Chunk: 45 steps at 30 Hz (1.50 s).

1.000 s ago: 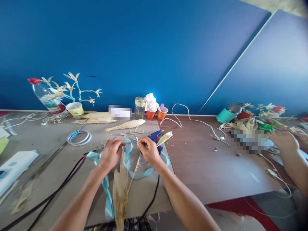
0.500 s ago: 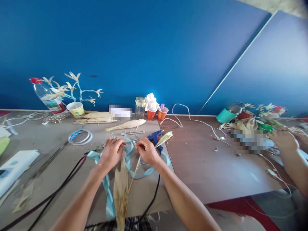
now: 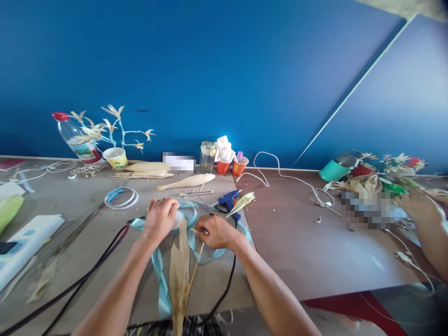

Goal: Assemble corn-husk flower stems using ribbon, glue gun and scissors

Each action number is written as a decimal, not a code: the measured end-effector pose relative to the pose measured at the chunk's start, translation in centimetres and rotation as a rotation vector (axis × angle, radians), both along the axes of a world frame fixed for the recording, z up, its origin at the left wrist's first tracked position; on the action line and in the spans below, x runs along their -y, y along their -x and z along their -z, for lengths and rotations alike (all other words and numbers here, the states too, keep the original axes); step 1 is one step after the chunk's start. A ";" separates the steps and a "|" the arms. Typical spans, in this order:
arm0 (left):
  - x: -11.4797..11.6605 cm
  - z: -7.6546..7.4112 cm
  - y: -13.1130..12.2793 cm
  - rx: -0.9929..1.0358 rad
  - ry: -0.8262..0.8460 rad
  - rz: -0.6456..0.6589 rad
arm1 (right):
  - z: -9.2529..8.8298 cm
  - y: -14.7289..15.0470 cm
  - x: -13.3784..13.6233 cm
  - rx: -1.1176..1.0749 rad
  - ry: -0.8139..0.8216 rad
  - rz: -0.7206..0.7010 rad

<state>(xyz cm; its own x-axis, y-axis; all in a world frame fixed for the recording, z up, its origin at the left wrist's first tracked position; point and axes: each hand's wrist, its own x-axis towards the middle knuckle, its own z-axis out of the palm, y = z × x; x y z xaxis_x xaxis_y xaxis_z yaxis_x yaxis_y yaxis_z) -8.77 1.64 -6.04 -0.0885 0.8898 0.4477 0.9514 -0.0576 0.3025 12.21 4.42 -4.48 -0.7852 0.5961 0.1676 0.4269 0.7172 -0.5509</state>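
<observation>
My left hand (image 3: 161, 215) has its fingers curled and closed at the upper end of a long dried corn husk (image 3: 179, 270), which hangs toward the table's front edge. My right hand (image 3: 216, 231) is closed in a pinch, lower and to the right; a small pale tip like a strip of corn husk (image 3: 193, 231) pokes out from its fingers. Light blue ribbon (image 3: 161, 284) loops around and under both hands. A thin stick (image 3: 196, 266) slants down below my right hand. Beyond that hand lie a blue glue gun (image 3: 228, 200) and a pale husk piece (image 3: 242, 204).
Ribbon rolls (image 3: 121, 198), a potted husk-flower branch (image 3: 115, 157), a plastic bottle (image 3: 82, 147), a glass jar (image 3: 207, 158) and red paper cups (image 3: 240, 165) stand or lie behind. Dark cords cross the left side. Another person's hand (image 3: 420, 205) is at far right near a teal container (image 3: 334, 170).
My right hand has come down toward me, a little below my left hand. The left hand stays by the top of the husk. The whole view has shifted slightly.
</observation>
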 end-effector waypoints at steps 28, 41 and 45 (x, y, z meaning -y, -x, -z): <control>-0.1 -0.1 0.3 0.191 -0.001 0.023 | 0.9 0.4 -0.9 -0.346 -0.055 0.216; -0.4 -0.9 1.9 0.306 -0.118 -0.164 | 1.0 0.4 -1.0 -0.422 -0.007 0.289; -0.6 -0.2 2.2 0.300 -0.185 -0.195 | 0.9 0.4 -0.9 -0.457 -0.007 0.278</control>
